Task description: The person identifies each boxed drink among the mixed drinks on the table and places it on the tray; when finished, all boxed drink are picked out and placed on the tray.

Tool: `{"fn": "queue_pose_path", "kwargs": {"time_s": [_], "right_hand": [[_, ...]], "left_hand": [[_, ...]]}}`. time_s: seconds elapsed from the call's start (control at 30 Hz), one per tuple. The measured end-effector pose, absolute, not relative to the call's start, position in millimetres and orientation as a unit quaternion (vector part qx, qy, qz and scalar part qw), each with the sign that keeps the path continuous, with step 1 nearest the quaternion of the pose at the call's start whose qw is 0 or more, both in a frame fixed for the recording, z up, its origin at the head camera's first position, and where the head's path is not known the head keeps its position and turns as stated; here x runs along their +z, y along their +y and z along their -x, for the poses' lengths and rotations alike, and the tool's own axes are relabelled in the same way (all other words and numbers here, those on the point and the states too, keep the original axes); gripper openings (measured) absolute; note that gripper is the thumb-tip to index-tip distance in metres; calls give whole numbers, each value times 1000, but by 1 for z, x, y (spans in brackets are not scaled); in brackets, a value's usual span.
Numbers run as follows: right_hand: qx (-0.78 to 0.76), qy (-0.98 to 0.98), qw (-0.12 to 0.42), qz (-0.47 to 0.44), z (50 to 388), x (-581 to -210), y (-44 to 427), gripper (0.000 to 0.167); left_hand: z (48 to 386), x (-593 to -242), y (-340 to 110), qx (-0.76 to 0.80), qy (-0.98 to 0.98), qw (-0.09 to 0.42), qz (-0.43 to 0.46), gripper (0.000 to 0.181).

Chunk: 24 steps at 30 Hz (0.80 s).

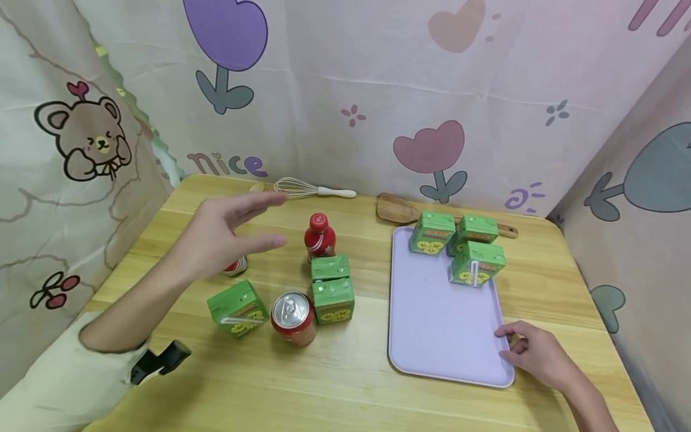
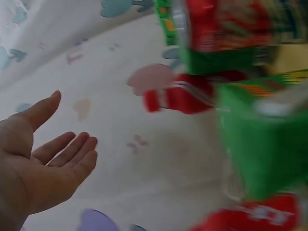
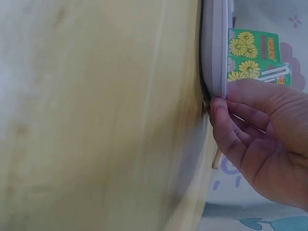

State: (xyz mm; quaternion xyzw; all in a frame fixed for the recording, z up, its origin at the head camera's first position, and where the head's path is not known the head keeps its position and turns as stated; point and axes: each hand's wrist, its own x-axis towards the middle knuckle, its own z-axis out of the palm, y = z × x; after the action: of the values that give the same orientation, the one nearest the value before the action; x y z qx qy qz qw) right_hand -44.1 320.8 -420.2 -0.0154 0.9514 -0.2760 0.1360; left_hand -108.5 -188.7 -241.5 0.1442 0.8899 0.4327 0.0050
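My left hand (image 1: 224,234) hangs in the air over the left of the table, thumb and fingers apart, holding nothing. Beneath and beside it are a red bottle (image 1: 320,237), a partly hidden red-and-white bottle (image 1: 236,267), a tilted green drink carton (image 1: 237,309), a red soda can (image 1: 294,321) and two green cartons (image 1: 333,300) standing together. With thumb and fingers, my right hand (image 1: 537,354) pinches the right rim of a lilac tray (image 1: 437,324); the right wrist view shows this grip on the tray edge (image 3: 219,53). Three green cartons (image 1: 477,264) stand at the tray's far end.
A whisk (image 1: 318,190) with a white handle lies along the table's back edge. Right of it, a wooden spatula (image 1: 396,209) passes behind the cartons. A printed curtain (image 1: 324,90) hangs behind the table and along both sides.
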Motion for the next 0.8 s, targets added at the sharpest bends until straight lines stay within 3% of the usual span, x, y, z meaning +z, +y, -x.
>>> {"fn": "queue_pose_path", "kwargs": {"time_s": [0.43, 0.8], "right_hand": [[-290, 948, 131, 16, 42, -422, 322, 32], [-290, 949, 119, 24, 42, -422, 321, 31]], "left_hand": [[74, -337, -247, 451, 888, 3, -86, 52], [61, -370, -245, 429, 903, 26, -14, 60]]}}
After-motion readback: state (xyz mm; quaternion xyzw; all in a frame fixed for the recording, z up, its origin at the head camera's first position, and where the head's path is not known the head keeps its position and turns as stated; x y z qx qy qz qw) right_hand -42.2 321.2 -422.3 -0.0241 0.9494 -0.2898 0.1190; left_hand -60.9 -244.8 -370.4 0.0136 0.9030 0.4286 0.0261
